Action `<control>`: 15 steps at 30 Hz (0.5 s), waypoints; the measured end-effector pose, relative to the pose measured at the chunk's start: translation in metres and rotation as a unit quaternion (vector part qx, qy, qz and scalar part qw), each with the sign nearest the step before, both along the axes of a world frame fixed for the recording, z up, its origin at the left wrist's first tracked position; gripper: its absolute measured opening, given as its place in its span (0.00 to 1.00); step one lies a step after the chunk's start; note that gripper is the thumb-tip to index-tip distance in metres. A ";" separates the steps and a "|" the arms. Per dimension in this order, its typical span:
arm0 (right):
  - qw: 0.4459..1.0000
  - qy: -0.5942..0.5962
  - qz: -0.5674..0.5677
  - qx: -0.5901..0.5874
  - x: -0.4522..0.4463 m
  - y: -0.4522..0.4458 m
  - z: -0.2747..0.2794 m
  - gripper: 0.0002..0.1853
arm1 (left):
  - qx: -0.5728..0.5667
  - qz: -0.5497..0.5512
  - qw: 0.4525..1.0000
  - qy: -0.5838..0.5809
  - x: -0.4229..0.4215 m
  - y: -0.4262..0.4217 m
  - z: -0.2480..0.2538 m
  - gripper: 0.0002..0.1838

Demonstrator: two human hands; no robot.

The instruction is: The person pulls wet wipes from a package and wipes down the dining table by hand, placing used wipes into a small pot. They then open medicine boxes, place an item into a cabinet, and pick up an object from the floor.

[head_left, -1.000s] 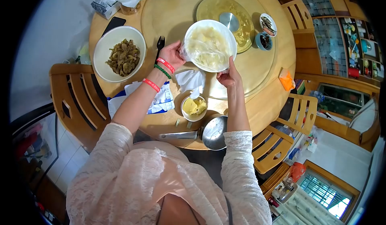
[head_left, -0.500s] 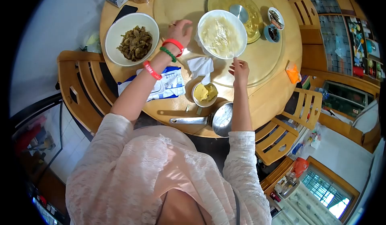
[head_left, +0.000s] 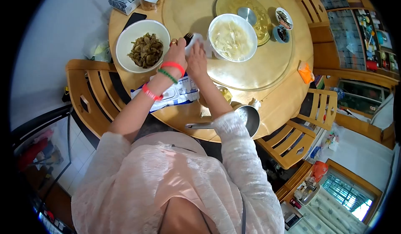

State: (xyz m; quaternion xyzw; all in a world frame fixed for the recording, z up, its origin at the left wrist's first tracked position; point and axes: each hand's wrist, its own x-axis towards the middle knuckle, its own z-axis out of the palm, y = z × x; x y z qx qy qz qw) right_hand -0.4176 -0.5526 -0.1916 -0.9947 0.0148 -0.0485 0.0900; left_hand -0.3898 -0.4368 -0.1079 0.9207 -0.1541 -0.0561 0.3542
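Observation:
My left hand (head_left: 177, 54), with red and green bands at the wrist, is closed on the black fork (head_left: 188, 37). Beside it my right hand (head_left: 196, 59) presses a white tissue (head_left: 195, 41) around the fork. To their right stands a white bowl (head_left: 233, 38) of pale food under clear film. A larger white bowl (head_left: 143, 46) with brown cooked pieces is on the left. Below my hands are a blue and white wipes pack (head_left: 177, 93) and a small bowl of yellow food (head_left: 225, 95), partly hidden by my right arm.
A metal pan (head_left: 249, 121) sits at the near table edge. Farther off are a gold disc (head_left: 261, 23), two small bowls of dark food at right, an orange packet (head_left: 305, 72), a tissue box (head_left: 124, 1) and a black phone (head_left: 134, 20). Wooden chairs surround the table.
Both hands have left the film-covered bowl, which rests on the table. My left hand took up the fork. The white tissue was lifted from beside the small bowl to the fork.

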 end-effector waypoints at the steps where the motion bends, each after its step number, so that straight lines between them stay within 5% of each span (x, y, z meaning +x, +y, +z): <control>1: 0.998 -0.029 0.033 -0.039 0.005 0.006 0.001 0.28 | -0.050 -0.004 0.999 -0.019 -0.018 0.009 0.018 0.16; 3: 0.997 -0.033 0.062 -0.019 0.008 0.005 0.003 0.28 | -0.110 -0.051 0.991 -0.060 -0.045 0.037 0.032 0.13; 7: 0.995 0.048 0.077 0.042 -0.034 -0.037 0.009 0.34 | -0.002 -0.264 0.955 0.133 -0.097 0.095 0.012 0.11; 9: 0.994 0.079 0.046 -0.053 -0.076 -0.067 -0.006 0.35 | 0.061 -0.314 0.922 0.217 -0.119 0.099 0.007 0.11; 15: 0.998 0.055 0.013 0.006 -0.029 -0.010 0.013 0.34 | 0.036 -0.321 0.946 0.031 -0.150 0.074 -0.070 0.04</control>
